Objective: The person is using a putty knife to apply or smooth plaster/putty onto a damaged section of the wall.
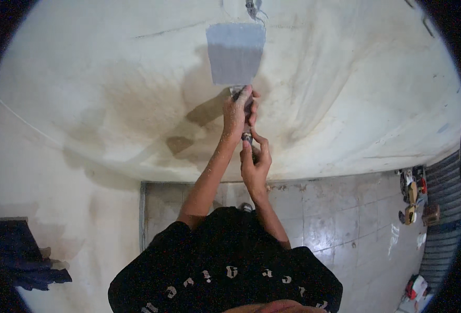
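Note:
Both of my hands are raised in front of a stained off-white wall [152, 99]. My left hand [235, 112] is closed around the upper part of a slim dark-handled tool [247, 112], its thumb pointing up along it. Pale dust coats this hand and forearm. Just below, my right hand [256, 159] pinches the tool's lower end between thumb and fingers. The tool's top looks pale and flat; its exact kind is not clear. It lies right under the lower edge of a grey, four-sided patch [235, 55] on the wall. Shadows fall across the patch and the wall to the left.
Above the patch, dark wires [251, 9] stick out of the wall. Grey floor tiles [335, 208] lie below. At the right, assorted items [410, 201] and a brown box [431, 214] stand by a ribbed shutter [444, 193]. Dark cloth [19, 250] is at the lower left.

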Tool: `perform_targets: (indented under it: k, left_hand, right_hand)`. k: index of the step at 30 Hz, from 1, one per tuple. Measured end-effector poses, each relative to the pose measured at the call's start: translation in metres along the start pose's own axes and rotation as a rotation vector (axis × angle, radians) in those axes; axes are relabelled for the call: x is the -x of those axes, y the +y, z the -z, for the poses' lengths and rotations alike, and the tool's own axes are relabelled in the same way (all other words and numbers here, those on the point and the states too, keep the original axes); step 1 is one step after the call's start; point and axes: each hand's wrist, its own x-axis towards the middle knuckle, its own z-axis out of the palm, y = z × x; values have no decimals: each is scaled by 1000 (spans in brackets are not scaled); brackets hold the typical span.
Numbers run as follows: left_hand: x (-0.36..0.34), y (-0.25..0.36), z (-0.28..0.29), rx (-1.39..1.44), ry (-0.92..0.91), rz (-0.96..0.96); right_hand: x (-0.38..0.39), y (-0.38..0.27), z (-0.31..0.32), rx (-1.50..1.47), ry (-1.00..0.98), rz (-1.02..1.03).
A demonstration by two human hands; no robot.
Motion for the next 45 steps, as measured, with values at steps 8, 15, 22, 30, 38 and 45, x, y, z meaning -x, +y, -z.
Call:
perform_targets:
  k: [8, 15, 22, 30, 38, 45]
  left_hand:
    - [7, -3, -2, 4, -9, -5]
    - [15, 8, -10, 19, 30, -32]
    - [12, -7, 0, 110, 53, 90]
    - [9, -8, 4, 82, 11, 40]
    - [14, 3, 1, 54, -9, 2]
    - [8, 8, -6, 56, 5, 5]
  right_hand:
    - [7, -6, 8, -2, -12, -81]
    - [3, -25, 9, 21, -1, -88]
    - [10, -13, 11, 81, -7, -49]
    - [8, -4, 11, 22, -18, -99]
    - [10, -12, 10, 20, -14, -91]
    - [2, -24, 6, 37, -4, -111]
